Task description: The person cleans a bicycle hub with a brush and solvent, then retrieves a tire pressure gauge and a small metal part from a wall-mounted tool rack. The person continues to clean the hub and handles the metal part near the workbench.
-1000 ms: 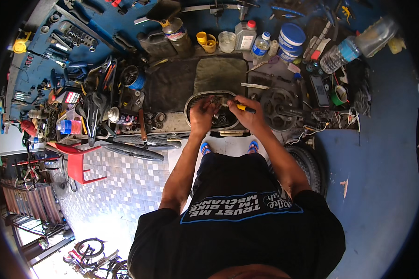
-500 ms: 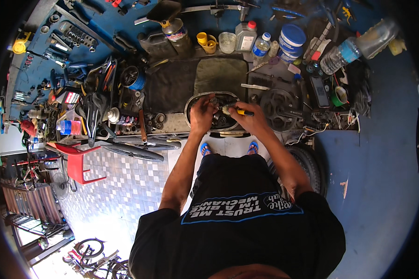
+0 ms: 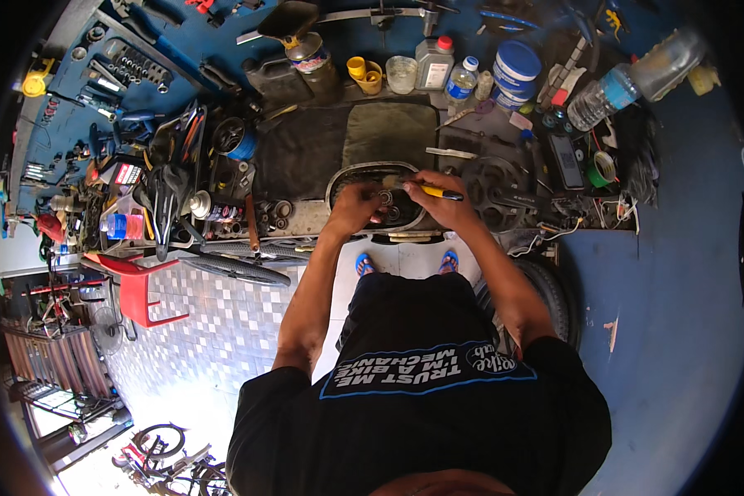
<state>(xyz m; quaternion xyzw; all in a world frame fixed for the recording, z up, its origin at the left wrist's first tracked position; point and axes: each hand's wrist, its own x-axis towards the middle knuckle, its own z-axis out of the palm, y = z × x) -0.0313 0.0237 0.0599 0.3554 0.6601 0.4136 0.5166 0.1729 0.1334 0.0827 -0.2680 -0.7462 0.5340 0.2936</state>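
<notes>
An oval metal basin [image 3: 349, 171] with dark contents sits at the front edge of the workbench, and both my hands are over it. My left hand [image 3: 355, 207] is closed, its fingertips pinching a small ring-shaped metal part [image 3: 386, 197]. From the right, my right hand [image 3: 440, 207] grips a brush [image 3: 442, 193] with a yellow and black handle. Its pale bristle end points left into the basin, just above the ring part. More dark round parts lie lower in the basin, partly hidden by my fingers.
Behind the basin lies a dark mat [image 3: 388, 132]. A chainring crank [image 3: 496, 194] is to the right, near a phone [image 3: 566, 161]. Bottles and a blue-and-white tub [image 3: 517, 70] line the back. A bicycle saddle [image 3: 172, 198] and spray can [image 3: 207, 205] stand left.
My left hand has lowered and turned, bringing the ring part into clearer view. The brush's bristle end has shifted up and left, and its handle has moved slightly right.
</notes>
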